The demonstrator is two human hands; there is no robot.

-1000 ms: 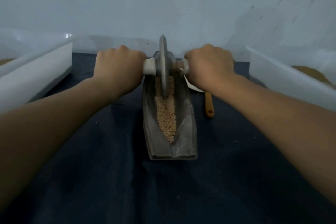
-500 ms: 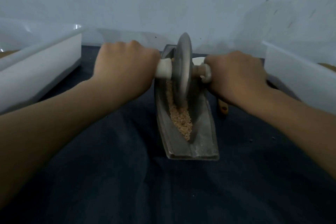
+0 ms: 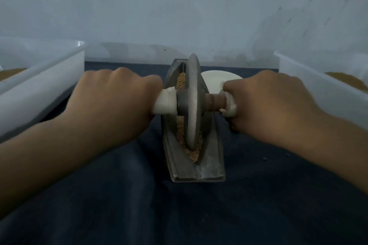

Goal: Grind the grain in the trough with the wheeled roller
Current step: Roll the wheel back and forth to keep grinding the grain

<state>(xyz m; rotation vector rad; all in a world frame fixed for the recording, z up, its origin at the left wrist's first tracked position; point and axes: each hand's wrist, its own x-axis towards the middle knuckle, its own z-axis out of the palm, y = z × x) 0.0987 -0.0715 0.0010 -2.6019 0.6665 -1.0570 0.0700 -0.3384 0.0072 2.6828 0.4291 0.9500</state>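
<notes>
A grey boat-shaped trough (image 3: pixel 211 167) lies lengthwise on the dark blue cloth, its near end towards me. Tan grain (image 3: pixel 193 155) fills its groove. The wheeled roller (image 3: pixel 192 101), a grey metal disc on a cross axle with white handle ends, stands upright in the groove near the trough's front half. My left hand (image 3: pixel 111 97) grips the left handle, fingers curled over it. My right hand (image 3: pixel 266 103) grips the right handle the same way. The disc hides part of the grain.
A white plastic bin (image 3: pixel 43 89) stands at the left and another white bin (image 3: pixel 318 87) at the right, each holding tan grain. A white dish (image 3: pixel 215 79) sits behind the trough on the right. The pale wall rises just beyond the cloth.
Both hands have pulled the roller along the groove from the trough's far end towards me. The grain at the near end now lies under the disc's rim.
</notes>
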